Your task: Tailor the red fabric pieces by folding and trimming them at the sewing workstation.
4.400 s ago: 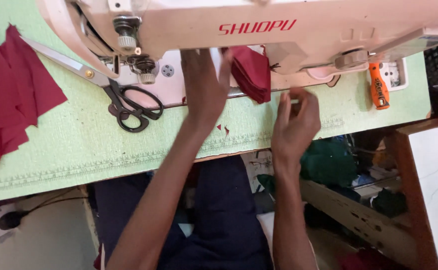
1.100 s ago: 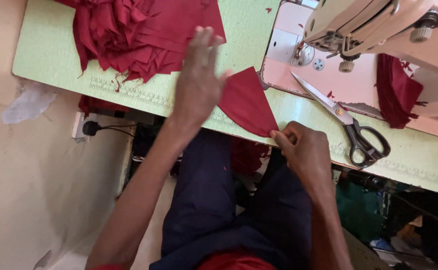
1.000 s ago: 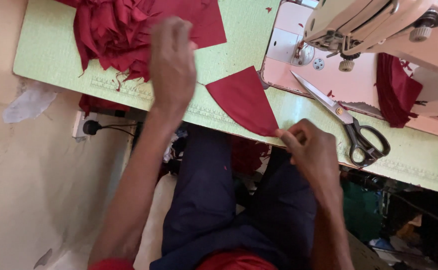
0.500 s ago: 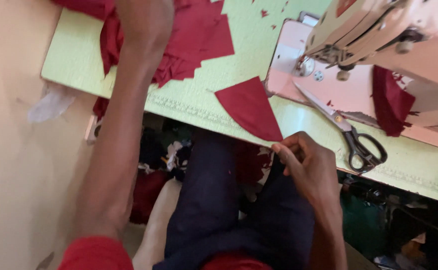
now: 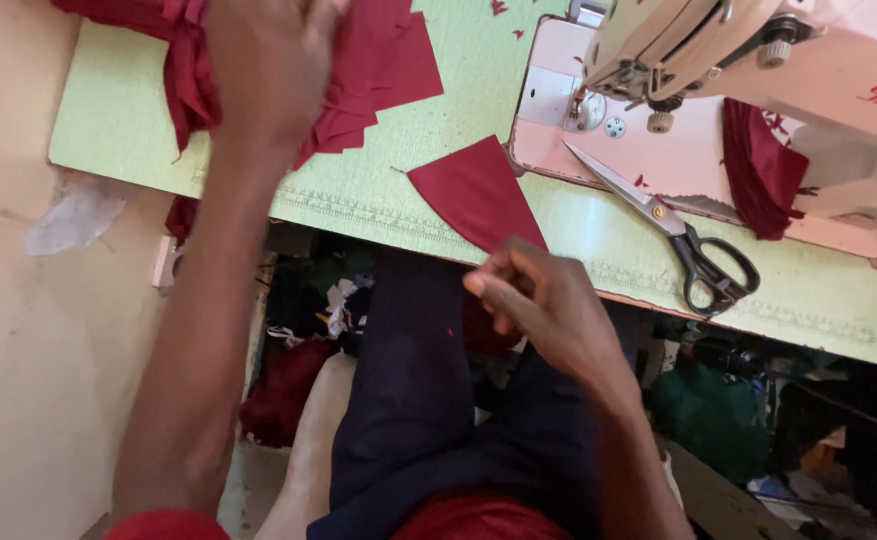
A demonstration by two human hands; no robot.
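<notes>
Pinching the red cloth piece [image 5: 473, 195], right hand [image 5: 543, 305] sits at its near corner.

The left hand [image 5: 268, 70] is blurred and cut off at the top edge, so its grip on the cloth pile [image 5: 358, 70] perhaps cannot be judged.

- I see matt dark-red cloth in the pile [image 5: 358, 60] and the cut piece [image 5: 473, 195].
- The counter [image 5: 578, 230] looks pale green, smooth, laminate-like.
- The scissors [image 5: 673, 235] have shiny metal blades and black handles.
- The sewing machine [image 5: 758, 60] has a glossy cream body.
</notes>
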